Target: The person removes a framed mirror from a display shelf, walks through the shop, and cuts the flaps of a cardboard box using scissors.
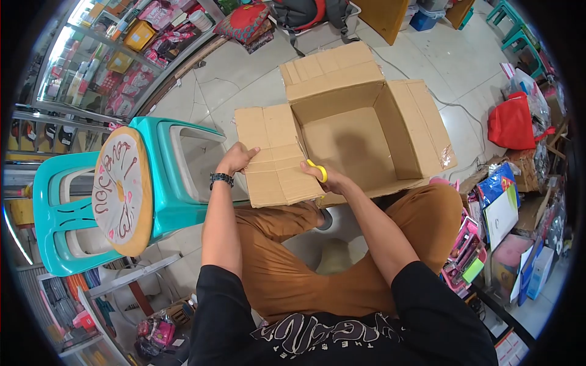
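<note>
An open cardboard box (348, 131) stands on the floor before my knees, its flaps folded outward. My left hand (237, 160) grips the outer edge of the left cardboard flap (271, 161), thumb on top and fingers underneath. In my right hand (329, 179) are scissors with yellow handles (317, 169), held at the corner where that flap meets the box. The cardboard and my hand hide the scissor blades. Inside the box only its bare bottom and a shadow show.
Left of the box stand teal plastic stools (174, 177), with a round printed cushion (122, 190) tilted against them. A glass display case (101, 67) lines the far left. On the right are a red bag (511, 122) and piled stationery. A cable (448, 104) crosses the floor.
</note>
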Available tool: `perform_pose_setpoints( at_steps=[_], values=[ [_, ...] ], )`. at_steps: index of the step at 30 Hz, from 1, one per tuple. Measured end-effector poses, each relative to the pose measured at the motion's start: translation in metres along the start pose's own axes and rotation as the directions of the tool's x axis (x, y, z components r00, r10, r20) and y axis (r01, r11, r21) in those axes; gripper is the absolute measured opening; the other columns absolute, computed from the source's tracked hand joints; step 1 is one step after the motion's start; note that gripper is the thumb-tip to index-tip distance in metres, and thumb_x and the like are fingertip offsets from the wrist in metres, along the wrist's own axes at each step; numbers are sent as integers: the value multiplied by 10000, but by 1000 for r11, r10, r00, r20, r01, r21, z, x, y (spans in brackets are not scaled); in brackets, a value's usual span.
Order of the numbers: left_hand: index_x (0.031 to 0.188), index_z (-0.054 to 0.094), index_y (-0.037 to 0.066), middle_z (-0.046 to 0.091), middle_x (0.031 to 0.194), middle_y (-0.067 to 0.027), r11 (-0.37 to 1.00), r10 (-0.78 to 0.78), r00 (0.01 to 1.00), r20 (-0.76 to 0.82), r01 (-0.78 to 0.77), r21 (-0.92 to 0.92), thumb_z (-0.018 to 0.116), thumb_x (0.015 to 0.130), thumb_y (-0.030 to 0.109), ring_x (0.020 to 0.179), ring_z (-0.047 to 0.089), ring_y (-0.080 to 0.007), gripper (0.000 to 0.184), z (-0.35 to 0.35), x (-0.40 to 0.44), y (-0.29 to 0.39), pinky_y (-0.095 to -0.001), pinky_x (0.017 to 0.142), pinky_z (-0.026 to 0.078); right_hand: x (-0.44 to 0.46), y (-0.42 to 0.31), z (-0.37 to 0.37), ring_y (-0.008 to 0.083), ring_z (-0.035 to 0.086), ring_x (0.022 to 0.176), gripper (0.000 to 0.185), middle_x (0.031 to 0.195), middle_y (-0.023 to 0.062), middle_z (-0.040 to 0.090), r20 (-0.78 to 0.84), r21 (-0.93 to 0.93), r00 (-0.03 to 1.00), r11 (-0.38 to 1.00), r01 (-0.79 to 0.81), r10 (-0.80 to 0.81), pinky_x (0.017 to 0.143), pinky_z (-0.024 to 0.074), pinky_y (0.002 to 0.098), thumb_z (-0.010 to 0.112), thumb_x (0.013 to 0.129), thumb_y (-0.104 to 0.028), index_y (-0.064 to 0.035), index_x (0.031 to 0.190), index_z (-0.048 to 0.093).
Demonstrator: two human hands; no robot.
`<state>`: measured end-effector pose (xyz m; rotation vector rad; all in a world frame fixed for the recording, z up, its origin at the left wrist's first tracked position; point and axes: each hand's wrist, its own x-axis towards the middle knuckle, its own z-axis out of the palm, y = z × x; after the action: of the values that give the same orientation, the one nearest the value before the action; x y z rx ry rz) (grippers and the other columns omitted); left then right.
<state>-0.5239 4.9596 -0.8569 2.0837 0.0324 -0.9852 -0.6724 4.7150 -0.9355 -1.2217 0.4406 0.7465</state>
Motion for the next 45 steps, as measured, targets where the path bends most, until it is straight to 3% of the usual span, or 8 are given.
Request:
perform_pose_setpoints(
  at_steps=[7, 10, 17, 22, 26, 30, 35, 45],
  values=[
    [698, 550, -31, 523, 565, -71, 1000, -8, 1000, 28, 7, 15, 639, 917, 217, 428, 441, -136, 343, -8, 5, -9, -261, 384, 385, 3, 3, 4, 284, 549, 1102, 869, 1317, 220, 514, 124, 140, 992, 990, 4, -21, 853, 437, 319, 569, 837, -699, 8, 1334, 477],
    [676, 549, -26, 519, 556, -73, 1000, -9, 999, 38, 8, 18, 637, 918, 221, 425, 442, -140, 357, -8, 6, -12, -264, 384, 388, -15, -12, 10, 245, 581, 999, 945, 1267, 184, 552, 95, 145, 995, 989, 19, -33, 757, 446, 310, 576, 761, -784, -22, 1316, 512],
    [684, 550, -32, 531, 563, -88, 1000, -18, 998, 61, 16, 20, 631, 915, 251, 446, 467, -164, 374, -4, 8, -14, -279, 413, 411, -15, -37, 0, 353, 372, 1342, 1074, 1519, 205, 320, 181, 14, 981, 997, -76, 72, 1029, 341, 429, 332, 787, -875, -52, 1476, 338],
    [800, 562, -69, 576, 617, -115, 1000, -21, 999, 37, 21, -4, 625, 906, 311, 512, 528, -206, 399, 1, 10, -12, -302, 486, 454, -8, -17, -4, 338, 349, 1362, 1071, 1527, 196, 309, 195, 69, 980, 996, -48, 34, 1083, 283, 423, 427, 796, -833, -15, 1479, 313],
    [892, 571, -98, 612, 659, -138, 996, -24, 994, -105, 15, -84, 621, 899, 359, 565, 577, -239, 459, 3, 15, -7, -320, 544, 489, -2, -4, 4, 335, 375, 1345, 1077, 1514, 213, 323, 155, 127, 986, 989, -81, 61, 1063, 321, 425, 436, 794, -833, -1, 1468, 323],
    [985, 580, -127, 648, 702, -160, 983, 37, 844, -535, -127, -133, 616, 892, 407, 617, 625, -272, 543, 7, 42, -6, -338, 602, 523, -14, 0, 23, 299, 579, 1023, 1004, 1246, 252, 553, 28, 173, 1000, 985, 2, -6, 795, 456, 372, 542, 774, -797, 55, 1303, 494],
    [986, 604, -140, 681, 797, -222, 967, 117, 801, -587, 43, 252, 594, 870, 483, 772, 661, -359, 634, 3, 78, -27, -393, 737, 527, -1, 4, 12, 240, 602, 786, 844, 980, 195, 631, 6, 93, 998, 994, -60, 60, 652, 469, 320, 622, 792, -708, 68, 1123, 590],
    [868, 646, -131, 675, 845, -267, 982, 28, 858, -514, 71, 172, 597, 869, 461, 772, 658, -390, 594, -4, 92, -47, -418, 723, 522, 2, -7, 15, 177, 517, 707, 670, 864, 124, 562, -60, -45, 997, 998, -45, 43, 593, 413, 274, 629, 844, -581, 62, 1023, 571]
  ],
)
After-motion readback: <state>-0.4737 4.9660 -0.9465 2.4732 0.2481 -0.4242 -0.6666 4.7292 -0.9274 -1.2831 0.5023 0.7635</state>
